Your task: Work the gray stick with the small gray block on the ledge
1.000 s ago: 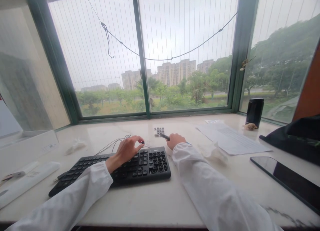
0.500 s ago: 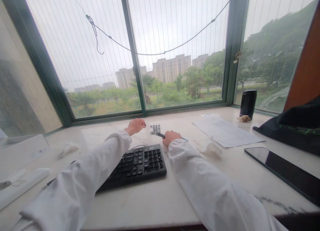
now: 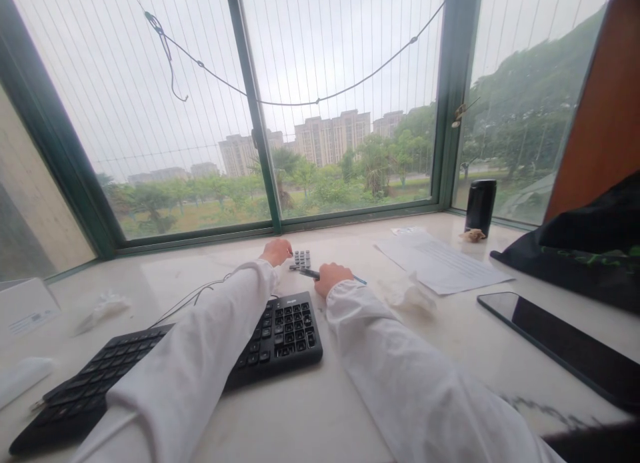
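On the white sill, small keycaps (image 3: 303, 257) stand in a tight group beyond the black keyboard (image 3: 287, 329). My left hand (image 3: 277, 251) is closed at the left edge of this group; whatever its fingertips pinch is too small to make out. Closed around a dark pen-like tool (image 3: 310, 273) is my right hand (image 3: 333, 277), just in front of the keycaps, with the tool's tip pointing left. Bare dark sockets show on the keyboard's right-hand number block. My left sleeve crosses above the keyboard and hides its middle.
Right of my hands lie a crumpled tissue (image 3: 410, 295), a printed sheet (image 3: 440, 261) and a phone (image 3: 560, 346). A black can (image 3: 481, 208) stands by the window, near a black bag (image 3: 580, 249). At the left are another tissue (image 3: 103, 309) and a white box (image 3: 27, 311).
The view has shifted, showing more of the keyboard's left part. My left hand has moved right, up to the keycaps. My right hand still holds the tool in about the same place.
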`<state>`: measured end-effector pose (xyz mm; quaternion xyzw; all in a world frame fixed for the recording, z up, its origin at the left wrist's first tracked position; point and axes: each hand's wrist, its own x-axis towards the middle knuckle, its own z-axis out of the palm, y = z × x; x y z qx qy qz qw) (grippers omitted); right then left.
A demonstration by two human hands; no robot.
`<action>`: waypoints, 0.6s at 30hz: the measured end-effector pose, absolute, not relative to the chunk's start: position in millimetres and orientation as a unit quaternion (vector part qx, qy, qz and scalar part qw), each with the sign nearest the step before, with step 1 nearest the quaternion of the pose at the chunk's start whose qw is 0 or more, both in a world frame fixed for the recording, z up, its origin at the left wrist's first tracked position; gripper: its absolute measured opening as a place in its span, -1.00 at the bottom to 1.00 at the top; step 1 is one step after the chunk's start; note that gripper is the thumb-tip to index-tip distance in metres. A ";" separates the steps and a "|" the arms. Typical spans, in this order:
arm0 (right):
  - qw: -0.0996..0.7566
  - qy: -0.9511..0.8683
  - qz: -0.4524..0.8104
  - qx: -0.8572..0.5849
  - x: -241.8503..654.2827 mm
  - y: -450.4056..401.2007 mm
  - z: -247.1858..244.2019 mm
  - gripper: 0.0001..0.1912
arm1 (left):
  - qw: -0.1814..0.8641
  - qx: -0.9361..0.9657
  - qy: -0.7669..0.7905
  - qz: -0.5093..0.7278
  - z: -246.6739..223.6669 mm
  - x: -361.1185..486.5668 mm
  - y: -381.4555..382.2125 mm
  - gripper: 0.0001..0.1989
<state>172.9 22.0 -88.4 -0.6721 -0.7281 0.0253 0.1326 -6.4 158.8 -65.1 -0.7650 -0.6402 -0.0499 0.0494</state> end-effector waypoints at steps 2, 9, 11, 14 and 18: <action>0.133 -0.727 0.026 -0.673 172.8 22.0 -89.1 -0.65 | 0.042 -0.763 -0.643 -0.042 -65.8 -4.7 160.5 -0.81; 0.136 -0.733 0.022 -0.666 173.0 25.6 -93.0 -0.65 | 0.038 -0.755 -0.653 -0.037 -68.7 -2.4 163.9 -0.81; 0.139 -0.734 0.021 -0.665 172.9 27.1 -94.4 -0.65 | 0.038 -0.754 -0.655 -0.036 -68.8 -2.4 164.3 -0.80; 0.142 -0.733 0.020 -0.665 172.8 28.5 -96.0 -0.64 | 0.040 -0.754 -0.655 -0.035 -69.5 -2.2 165.0 -0.80; 0.141 -0.734 0.015 -0.664 172.9 28.8 -96.6 -0.63 | 0.049 -0.756 -0.652 -0.037 -72.3 -2.4 165.8 -0.81</action>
